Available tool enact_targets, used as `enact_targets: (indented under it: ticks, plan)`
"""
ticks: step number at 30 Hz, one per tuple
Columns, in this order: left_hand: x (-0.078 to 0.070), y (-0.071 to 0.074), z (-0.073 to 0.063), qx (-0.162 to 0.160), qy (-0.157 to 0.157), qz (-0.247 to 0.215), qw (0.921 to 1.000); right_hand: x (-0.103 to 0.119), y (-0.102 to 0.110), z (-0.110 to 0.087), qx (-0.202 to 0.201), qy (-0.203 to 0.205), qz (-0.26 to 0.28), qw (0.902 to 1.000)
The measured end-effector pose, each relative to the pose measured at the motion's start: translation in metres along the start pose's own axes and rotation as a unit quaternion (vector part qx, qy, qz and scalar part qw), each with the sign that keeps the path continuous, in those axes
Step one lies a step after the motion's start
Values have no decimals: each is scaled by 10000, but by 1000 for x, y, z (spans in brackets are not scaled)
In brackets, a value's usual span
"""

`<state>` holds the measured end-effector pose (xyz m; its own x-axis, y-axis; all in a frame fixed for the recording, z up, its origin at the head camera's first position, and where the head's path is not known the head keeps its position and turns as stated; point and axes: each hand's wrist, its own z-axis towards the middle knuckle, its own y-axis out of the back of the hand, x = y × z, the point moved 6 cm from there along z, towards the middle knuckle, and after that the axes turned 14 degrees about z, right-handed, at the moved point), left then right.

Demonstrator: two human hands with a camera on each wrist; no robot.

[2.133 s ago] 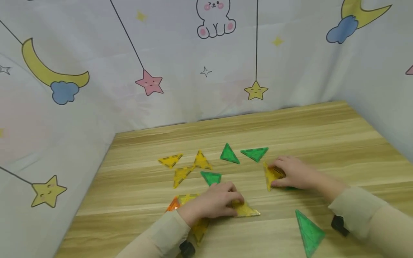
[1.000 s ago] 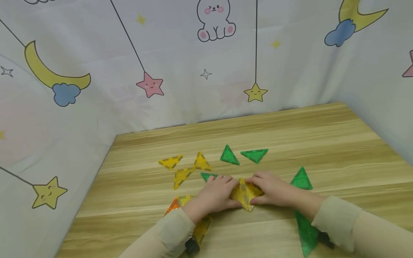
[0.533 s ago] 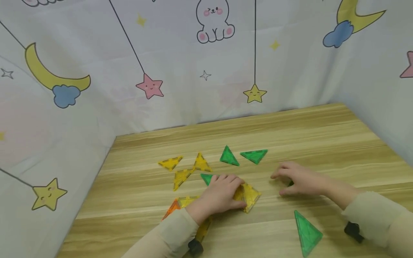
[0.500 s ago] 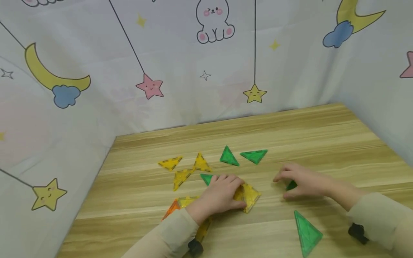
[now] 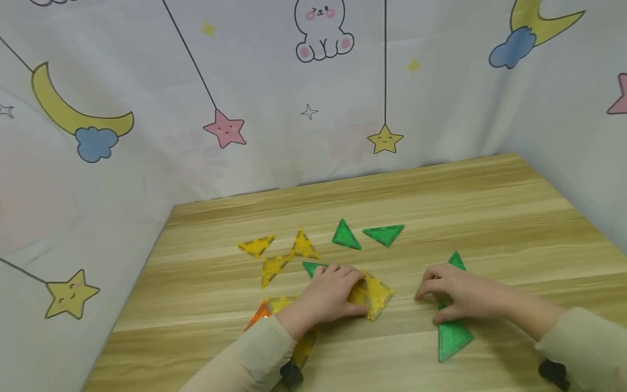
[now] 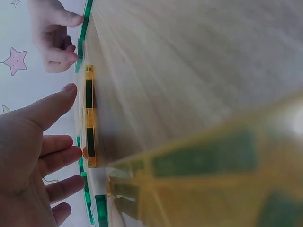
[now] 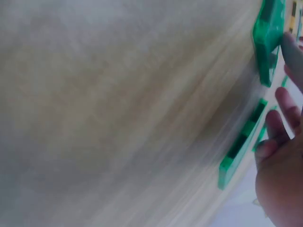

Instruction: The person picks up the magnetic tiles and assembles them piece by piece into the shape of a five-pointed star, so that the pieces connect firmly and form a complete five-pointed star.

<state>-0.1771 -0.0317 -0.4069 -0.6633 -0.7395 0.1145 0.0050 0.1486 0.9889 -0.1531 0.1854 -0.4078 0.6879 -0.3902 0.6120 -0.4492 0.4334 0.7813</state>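
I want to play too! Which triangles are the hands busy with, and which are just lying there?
In hand:
left hand on joined yellow triangles
right hand on green triangles

Lying about:
three yellow triangles
two far green triangles

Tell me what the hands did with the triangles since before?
The right hand brought a yellow triangle over to the left hand, let go, then moved right onto the green triangles, which now touch. The left hand stayed on the joined yellow triangles. The far green and yellow tiles stayed put.
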Motion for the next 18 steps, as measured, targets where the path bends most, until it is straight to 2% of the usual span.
enact_targets:
  ticks: [3, 6, 12, 18]
  plan:
    - [2, 0, 0, 45, 32, -27, 10000, -2, 2, 2, 33, 20, 41, 10000]
    - [2, 0, 0, 62, 38, -11, 10000, -3, 2, 4, 178, -168, 149, 9996]
    - [2, 0, 0, -6, -33, 152, 9999, -9, 8, 8, -234, -473, -42, 9986]
    - [4, 5, -2, -44, -103, 501, 9987, -13, 8, 7, -172, -535, 1, 9984]
